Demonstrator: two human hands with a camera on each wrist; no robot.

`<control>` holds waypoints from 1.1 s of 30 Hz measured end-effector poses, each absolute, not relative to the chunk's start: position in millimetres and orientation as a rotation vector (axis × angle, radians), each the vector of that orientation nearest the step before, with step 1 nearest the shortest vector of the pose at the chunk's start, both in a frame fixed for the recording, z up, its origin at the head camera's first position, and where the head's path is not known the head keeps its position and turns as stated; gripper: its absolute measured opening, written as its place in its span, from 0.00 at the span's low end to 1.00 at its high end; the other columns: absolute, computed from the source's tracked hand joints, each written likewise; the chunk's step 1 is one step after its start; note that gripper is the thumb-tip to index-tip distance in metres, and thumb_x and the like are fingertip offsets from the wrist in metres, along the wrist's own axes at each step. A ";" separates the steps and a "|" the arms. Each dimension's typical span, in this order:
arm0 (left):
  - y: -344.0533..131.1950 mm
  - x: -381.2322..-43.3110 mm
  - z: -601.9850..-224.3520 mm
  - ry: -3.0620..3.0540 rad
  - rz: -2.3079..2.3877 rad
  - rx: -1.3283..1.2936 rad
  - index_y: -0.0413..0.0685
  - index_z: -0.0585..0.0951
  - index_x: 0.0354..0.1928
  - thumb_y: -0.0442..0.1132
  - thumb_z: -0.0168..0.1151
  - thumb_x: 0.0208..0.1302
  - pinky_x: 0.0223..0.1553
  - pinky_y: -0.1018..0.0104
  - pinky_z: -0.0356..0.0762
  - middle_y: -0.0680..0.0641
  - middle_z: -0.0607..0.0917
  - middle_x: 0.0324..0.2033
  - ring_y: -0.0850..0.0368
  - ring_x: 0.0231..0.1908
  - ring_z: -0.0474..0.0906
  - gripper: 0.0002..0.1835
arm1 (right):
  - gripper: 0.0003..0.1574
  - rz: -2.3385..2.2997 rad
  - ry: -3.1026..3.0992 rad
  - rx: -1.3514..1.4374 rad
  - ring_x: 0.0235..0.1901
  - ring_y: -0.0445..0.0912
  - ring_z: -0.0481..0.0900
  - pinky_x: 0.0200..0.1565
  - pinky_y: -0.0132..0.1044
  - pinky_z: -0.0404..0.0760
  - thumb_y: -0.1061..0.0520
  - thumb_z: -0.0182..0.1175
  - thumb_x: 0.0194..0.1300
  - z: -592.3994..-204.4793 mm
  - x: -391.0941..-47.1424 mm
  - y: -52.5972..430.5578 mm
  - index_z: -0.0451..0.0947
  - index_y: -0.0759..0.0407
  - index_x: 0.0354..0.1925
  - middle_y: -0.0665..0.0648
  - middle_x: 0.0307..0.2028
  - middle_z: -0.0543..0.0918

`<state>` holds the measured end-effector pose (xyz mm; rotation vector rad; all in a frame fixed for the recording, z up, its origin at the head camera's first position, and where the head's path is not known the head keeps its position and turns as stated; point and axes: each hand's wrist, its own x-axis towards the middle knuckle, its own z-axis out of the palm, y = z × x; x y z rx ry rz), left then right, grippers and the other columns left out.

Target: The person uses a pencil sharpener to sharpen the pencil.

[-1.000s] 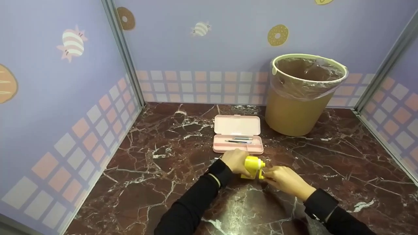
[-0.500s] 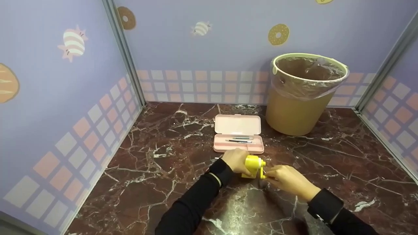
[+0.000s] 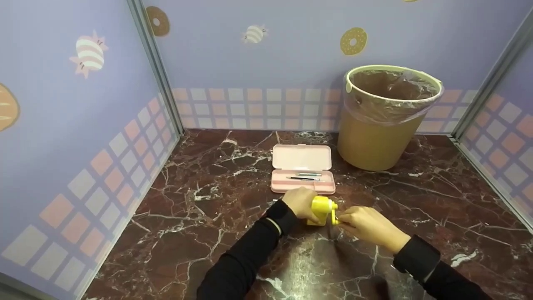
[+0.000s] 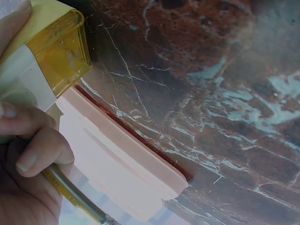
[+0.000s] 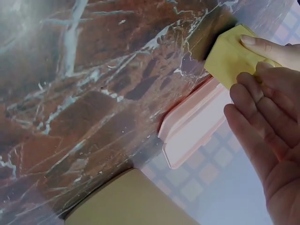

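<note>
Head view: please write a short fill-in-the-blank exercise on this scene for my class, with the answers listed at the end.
1. The left hand grips a sharpener whose colour is ____.
2. The right hand pinches the crank on the sharpener's ____ side.
3. The pink pencil case has its lid ____.
4. The pencil case lies to the ____ of the bin.

Missing words: yellow; right; open; left.

Head view high, forward and down; wrist views close, tilted (yellow sharpener (image 5: 227, 57) in both).
</note>
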<state>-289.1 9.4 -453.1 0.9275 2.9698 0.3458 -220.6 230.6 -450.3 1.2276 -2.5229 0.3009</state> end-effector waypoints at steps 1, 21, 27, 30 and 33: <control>8.8 -289.1 -452.5 2.971 0.348 0.929 0.48 0.84 0.36 0.54 0.84 0.40 0.33 0.62 0.78 0.49 0.89 0.33 0.55 0.32 0.81 0.26 | 0.18 0.295 -2.522 1.230 0.21 0.35 0.66 0.24 0.32 0.68 0.60 0.72 0.59 -449.5 -220.7 230.2 0.72 0.50 0.22 0.45 0.20 0.73; 9.2 -289.4 -454.6 2.982 0.347 0.960 0.50 0.84 0.33 0.56 0.84 0.38 0.28 0.64 0.75 0.51 0.89 0.31 0.56 0.30 0.82 0.25 | 0.18 0.250 -2.520 1.072 0.18 0.38 0.71 0.22 0.35 0.73 0.58 0.76 0.51 -461.9 -218.5 223.3 0.74 0.50 0.21 0.45 0.19 0.76; 8.6 -288.6 -453.3 2.973 0.363 0.967 0.49 0.84 0.32 0.56 0.84 0.37 0.26 0.65 0.72 0.51 0.88 0.30 0.58 0.27 0.78 0.25 | 0.16 0.141 -2.380 1.098 0.19 0.42 0.74 0.22 0.36 0.74 0.56 0.78 0.48 -465.1 -216.7 222.4 0.77 0.53 0.22 0.47 0.20 0.78; 9.5 -288.4 -452.7 2.977 0.346 0.973 0.49 0.84 0.33 0.56 0.84 0.37 0.27 0.64 0.75 0.51 0.89 0.31 0.57 0.28 0.80 0.25 | 0.16 0.062 -2.297 1.143 0.19 0.42 0.73 0.21 0.35 0.72 0.56 0.78 0.48 -462.3 -216.5 223.5 0.76 0.53 0.23 0.48 0.20 0.79; 9.4 -288.5 -451.4 2.976 0.343 0.973 0.49 0.85 0.35 0.55 0.85 0.37 0.31 0.62 0.78 0.50 0.90 0.33 0.55 0.32 0.83 0.25 | 0.12 0.007 -2.245 1.167 0.20 0.43 0.75 0.22 0.35 0.75 0.58 0.77 0.47 -453.6 -217.0 225.1 0.81 0.55 0.26 0.50 0.23 0.82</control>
